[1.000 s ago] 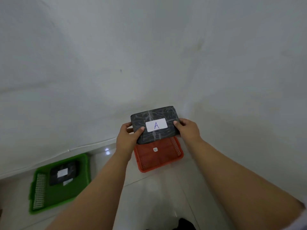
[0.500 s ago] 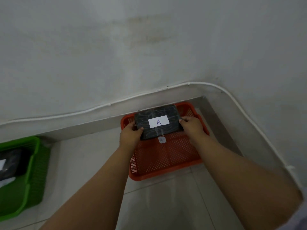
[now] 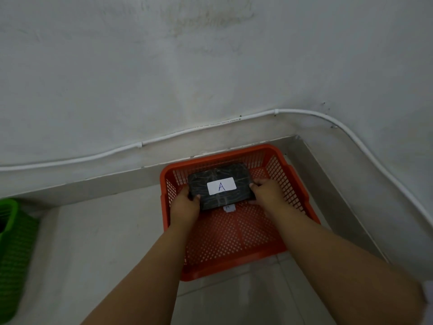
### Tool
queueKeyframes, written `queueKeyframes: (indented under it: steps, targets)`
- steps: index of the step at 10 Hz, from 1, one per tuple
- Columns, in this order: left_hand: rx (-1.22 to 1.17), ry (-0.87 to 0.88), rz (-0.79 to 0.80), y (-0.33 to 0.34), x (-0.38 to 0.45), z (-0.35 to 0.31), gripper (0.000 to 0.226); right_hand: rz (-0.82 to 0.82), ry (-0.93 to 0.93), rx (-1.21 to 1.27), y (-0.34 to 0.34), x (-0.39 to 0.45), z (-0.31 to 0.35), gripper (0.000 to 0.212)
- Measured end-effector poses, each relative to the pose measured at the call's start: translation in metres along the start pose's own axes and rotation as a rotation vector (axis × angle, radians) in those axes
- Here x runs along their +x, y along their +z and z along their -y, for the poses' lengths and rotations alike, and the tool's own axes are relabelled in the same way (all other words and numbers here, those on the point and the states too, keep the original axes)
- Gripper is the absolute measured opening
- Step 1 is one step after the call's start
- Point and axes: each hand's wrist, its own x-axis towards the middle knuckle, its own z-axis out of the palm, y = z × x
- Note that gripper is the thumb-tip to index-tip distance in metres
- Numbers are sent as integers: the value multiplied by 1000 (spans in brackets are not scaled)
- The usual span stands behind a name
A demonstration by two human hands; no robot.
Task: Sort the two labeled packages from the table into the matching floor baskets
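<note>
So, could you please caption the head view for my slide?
Both hands lower the black package labeled A into the orange basket.

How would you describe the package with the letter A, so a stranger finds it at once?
Look at the room corner, where an orange basket sits on the floor. Both hands hold a dark wrapped package low inside it. It alone carries a white label with a handwritten blue A.

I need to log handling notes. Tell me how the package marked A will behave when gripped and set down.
The package looks fairly stiff: it keeps flat between the left hand and right hand. Its glossy wrap may be slippery. Flat and boxy, it probably won't roll in the orange basket.
</note>
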Motion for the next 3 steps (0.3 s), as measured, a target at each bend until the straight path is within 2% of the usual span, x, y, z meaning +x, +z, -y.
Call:
queueKeyframes:
  steps: [2, 3]
  targets:
    - [83, 16, 40, -13, -6, -19, 43, 1, -88, -215, -6, -19, 21, 32]
    - [145, 94, 12, -43, -27, -47, 42, -46, -148, -284, -22, -54, 50, 39]
